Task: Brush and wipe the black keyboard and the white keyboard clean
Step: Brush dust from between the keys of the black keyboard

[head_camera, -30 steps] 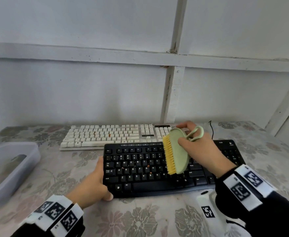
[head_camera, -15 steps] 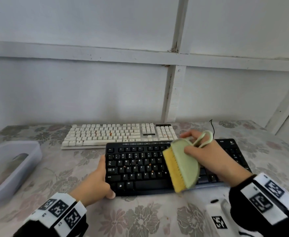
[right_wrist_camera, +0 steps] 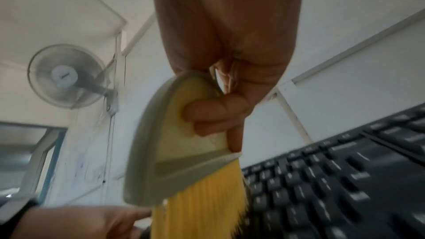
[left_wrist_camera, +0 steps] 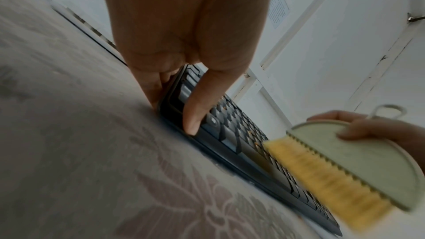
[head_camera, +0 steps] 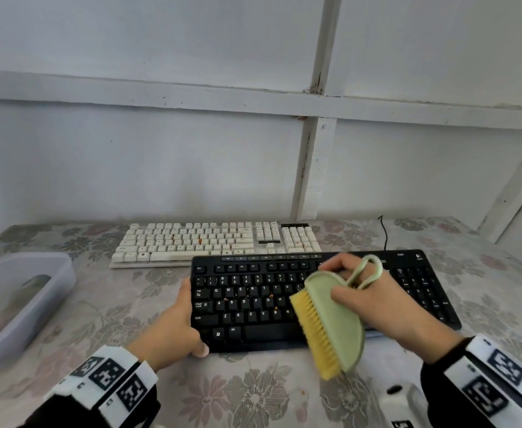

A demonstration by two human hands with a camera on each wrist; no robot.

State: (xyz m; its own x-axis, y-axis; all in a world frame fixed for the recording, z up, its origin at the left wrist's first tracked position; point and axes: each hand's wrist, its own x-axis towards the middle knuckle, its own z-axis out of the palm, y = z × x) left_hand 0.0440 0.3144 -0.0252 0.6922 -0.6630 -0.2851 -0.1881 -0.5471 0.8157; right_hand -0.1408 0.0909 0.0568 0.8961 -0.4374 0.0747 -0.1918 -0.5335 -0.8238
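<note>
The black keyboard [head_camera: 253,304] lies in front of me on the flowered tablecloth, with orange crumbs between its middle keys. My left hand [head_camera: 176,329] grips its left end [left_wrist_camera: 174,101], thumb on the front corner. My right hand [head_camera: 374,301] holds a green brush [head_camera: 337,319] with yellow bristles [head_camera: 313,332]. The brush [right_wrist_camera: 174,148] hangs over the keyboard's front edge, bristles pointing left. Behind, the white keyboard [head_camera: 216,242] lies against the wall, with a few orange specks on its keys.
A translucent plastic tub [head_camera: 15,301] stands at the left of the table. A black cable [head_camera: 384,230] runs up behind the black keyboard's right end. The wall is close behind both keyboards. A wall fan [right_wrist_camera: 66,75] shows in the right wrist view.
My right hand has swept the brush from the keyboard's middle rows toward me, past its front edge. The left hand has kept its hold on the keyboard's left end.
</note>
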